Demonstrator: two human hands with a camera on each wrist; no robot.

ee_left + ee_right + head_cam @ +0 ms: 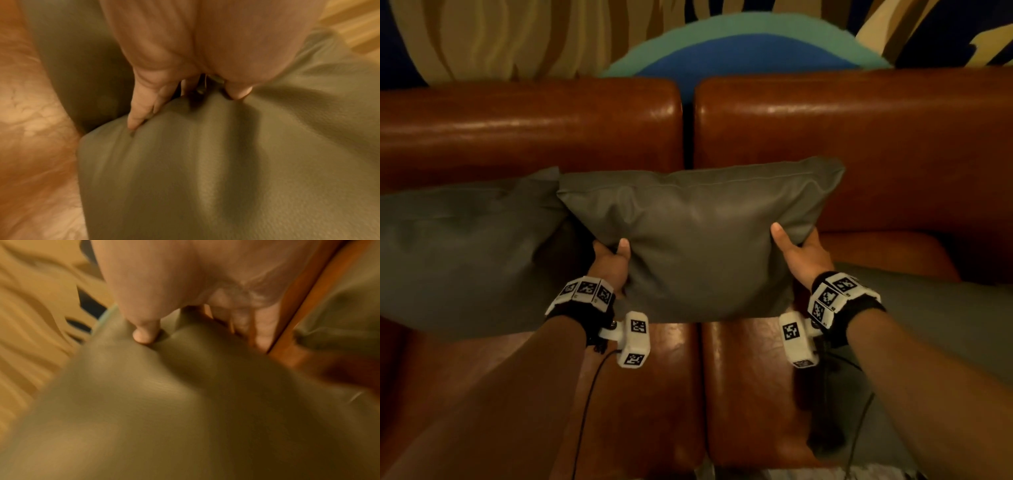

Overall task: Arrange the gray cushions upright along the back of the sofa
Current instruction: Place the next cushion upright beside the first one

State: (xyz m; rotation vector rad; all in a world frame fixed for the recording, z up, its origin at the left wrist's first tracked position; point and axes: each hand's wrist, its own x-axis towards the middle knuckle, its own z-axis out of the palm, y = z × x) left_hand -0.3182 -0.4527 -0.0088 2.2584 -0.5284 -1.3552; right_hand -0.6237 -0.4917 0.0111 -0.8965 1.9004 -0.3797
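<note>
Both my forearms fill the bottom of the head view, each wrist strapped with a white marker-covered band, and between them I carry a plump gray leather-look cushion (698, 240). My left hand (611, 262) pinches its left edge, thumb on the front face and fingers tucked behind; my right hand (803, 253) does the same on the right edge. Both wrist views confirm it: a thumb tip dents the gray cover while the other fingers curl round the back. I hold the cushion above the seat of the glossy brown leather sofa (859, 137), in front of the gap between its two back pads; I cannot tell whether it touches the backrest yet.

One cushion looks done. A second gray cushion (465, 240) leans against the left back pad, its right corner just behind the one I hold. A third gray cushion (928, 308) lies flat on the seat at my right, under my right forearm, so that one is still to be stood up.

By my reckoning I am about midway: the cushion in hand needs setting upright against the backrest beside the first, then the flat one on the right follows.
</note>
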